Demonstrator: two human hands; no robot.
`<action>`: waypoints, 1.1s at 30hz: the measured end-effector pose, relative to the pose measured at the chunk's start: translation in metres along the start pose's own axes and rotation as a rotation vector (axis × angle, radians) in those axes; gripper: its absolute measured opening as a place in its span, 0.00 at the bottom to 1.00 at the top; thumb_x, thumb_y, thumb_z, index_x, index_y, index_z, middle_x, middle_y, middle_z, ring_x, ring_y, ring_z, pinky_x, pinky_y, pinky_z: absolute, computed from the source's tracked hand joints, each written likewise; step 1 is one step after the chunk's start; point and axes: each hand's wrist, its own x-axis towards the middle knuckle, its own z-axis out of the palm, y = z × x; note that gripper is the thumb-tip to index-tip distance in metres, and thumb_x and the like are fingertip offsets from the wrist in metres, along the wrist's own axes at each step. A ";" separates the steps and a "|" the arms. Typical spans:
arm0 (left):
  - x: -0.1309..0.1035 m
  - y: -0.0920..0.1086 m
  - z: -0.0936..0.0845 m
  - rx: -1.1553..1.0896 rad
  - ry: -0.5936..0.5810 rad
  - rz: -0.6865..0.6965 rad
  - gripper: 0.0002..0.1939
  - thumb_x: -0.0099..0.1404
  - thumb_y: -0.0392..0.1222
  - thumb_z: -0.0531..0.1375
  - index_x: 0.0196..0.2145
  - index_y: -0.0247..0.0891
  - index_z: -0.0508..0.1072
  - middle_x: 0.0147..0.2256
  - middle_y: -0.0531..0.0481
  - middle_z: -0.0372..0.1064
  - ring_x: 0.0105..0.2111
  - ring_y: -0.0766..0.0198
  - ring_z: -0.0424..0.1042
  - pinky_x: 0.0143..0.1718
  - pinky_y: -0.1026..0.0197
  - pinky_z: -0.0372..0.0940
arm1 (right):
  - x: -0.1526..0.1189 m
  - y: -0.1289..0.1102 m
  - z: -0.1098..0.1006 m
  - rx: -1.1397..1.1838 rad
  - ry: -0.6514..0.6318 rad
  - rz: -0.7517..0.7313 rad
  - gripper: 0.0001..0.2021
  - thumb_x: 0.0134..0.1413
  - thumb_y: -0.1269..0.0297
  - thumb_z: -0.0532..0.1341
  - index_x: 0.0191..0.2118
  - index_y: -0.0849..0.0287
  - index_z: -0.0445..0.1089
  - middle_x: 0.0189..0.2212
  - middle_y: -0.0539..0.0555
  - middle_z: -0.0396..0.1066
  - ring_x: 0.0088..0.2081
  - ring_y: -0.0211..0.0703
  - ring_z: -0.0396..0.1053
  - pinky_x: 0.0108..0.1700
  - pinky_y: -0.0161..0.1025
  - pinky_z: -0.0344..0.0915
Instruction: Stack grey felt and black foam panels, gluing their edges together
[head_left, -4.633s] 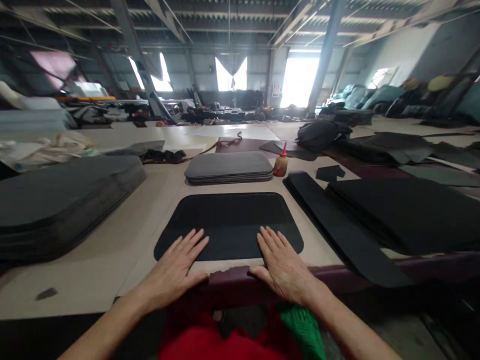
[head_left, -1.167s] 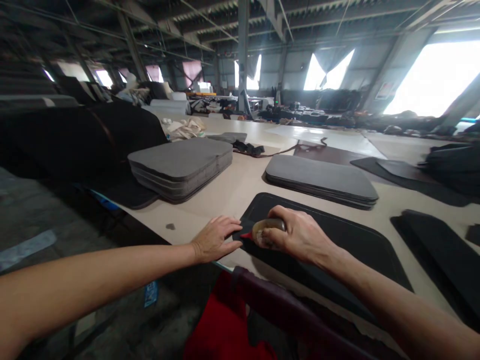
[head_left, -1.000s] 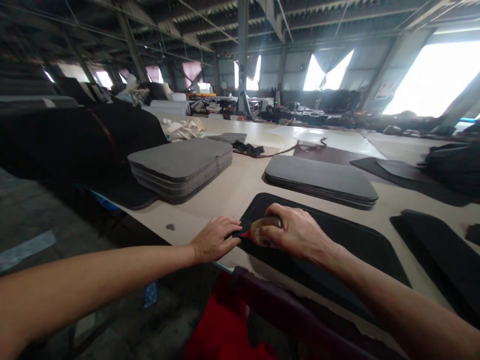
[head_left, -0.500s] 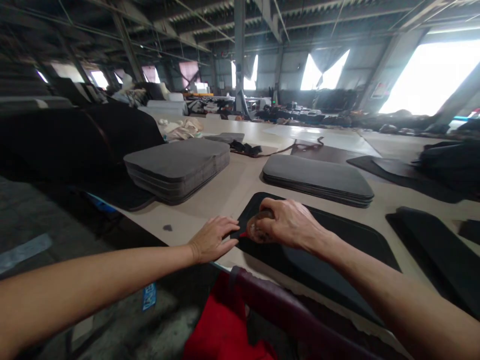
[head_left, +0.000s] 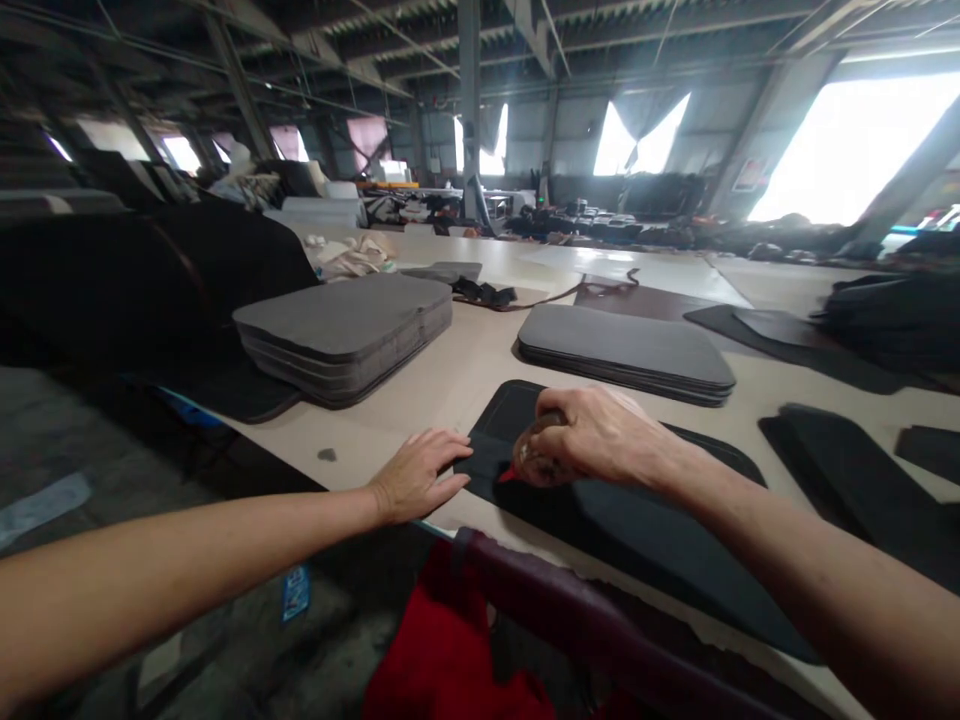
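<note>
A black rounded panel (head_left: pixel 637 545) lies flat near the table's front edge. My left hand (head_left: pixel 424 470) rests at its left end, fingers stretched out and fingertips on the panel's edge. Above the panel, my right hand (head_left: pixel 600 435) is wrapped round a squeeze bottle (head_left: pixel 534 455), see-through with brownish marks. Its red tip points down and left, close to or touching the black surface; I cannot tell which. Most of the bottle is hidden by the fingers.
Thick grey panels form a stack (head_left: pixel 345 320) at left, with a lower stack (head_left: pixel 626 345) behind the black panel. Dark panels (head_left: pixel 847 480) lie at right. A dark red roll (head_left: pixel 555 590) runs along the table's front edge. Black material (head_left: pixel 150 280) is heaped at far left.
My right hand has moved the bottle slightly to the right, away from my left hand. My left hand stays at the panel's left edge. The view has shifted a little.
</note>
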 end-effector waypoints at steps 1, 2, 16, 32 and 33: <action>0.000 0.000 0.000 0.001 0.001 -0.001 0.16 0.68 0.45 0.60 0.52 0.42 0.72 0.56 0.45 0.70 0.57 0.52 0.66 0.57 0.46 0.60 | -0.001 0.000 0.000 0.001 0.001 0.001 0.11 0.52 0.56 0.58 0.37 0.54 0.74 0.30 0.54 0.73 0.29 0.44 0.66 0.28 0.38 0.50; 0.000 0.000 0.000 0.001 0.001 -0.003 0.15 0.68 0.45 0.60 0.51 0.42 0.72 0.56 0.45 0.70 0.56 0.52 0.66 0.57 0.46 0.60 | -0.001 -0.001 0.000 0.003 0.003 0.003 0.12 0.52 0.56 0.57 0.37 0.54 0.74 0.30 0.54 0.73 0.30 0.44 0.66 0.28 0.38 0.50; 0.000 -0.001 0.000 0.009 -0.002 0.000 0.16 0.68 0.46 0.59 0.52 0.42 0.72 0.56 0.45 0.70 0.56 0.52 0.66 0.57 0.46 0.60 | -0.011 0.014 -0.004 0.001 -0.023 0.032 0.12 0.53 0.53 0.58 0.37 0.53 0.74 0.30 0.53 0.73 0.30 0.45 0.66 0.28 0.38 0.50; 0.002 -0.008 0.002 0.036 -0.017 0.030 0.18 0.70 0.50 0.56 0.53 0.42 0.72 0.57 0.44 0.69 0.57 0.52 0.66 0.58 0.47 0.61 | -0.079 0.062 -0.021 -0.009 -0.061 0.224 0.13 0.56 0.53 0.58 0.39 0.54 0.74 0.31 0.52 0.73 0.31 0.44 0.68 0.29 0.37 0.54; 0.002 -0.009 0.002 0.037 -0.018 0.031 0.18 0.70 0.51 0.56 0.53 0.42 0.72 0.57 0.44 0.69 0.57 0.52 0.66 0.58 0.47 0.61 | -0.084 0.066 -0.022 -0.013 -0.063 0.221 0.13 0.56 0.53 0.58 0.38 0.54 0.74 0.32 0.52 0.73 0.31 0.44 0.69 0.29 0.37 0.54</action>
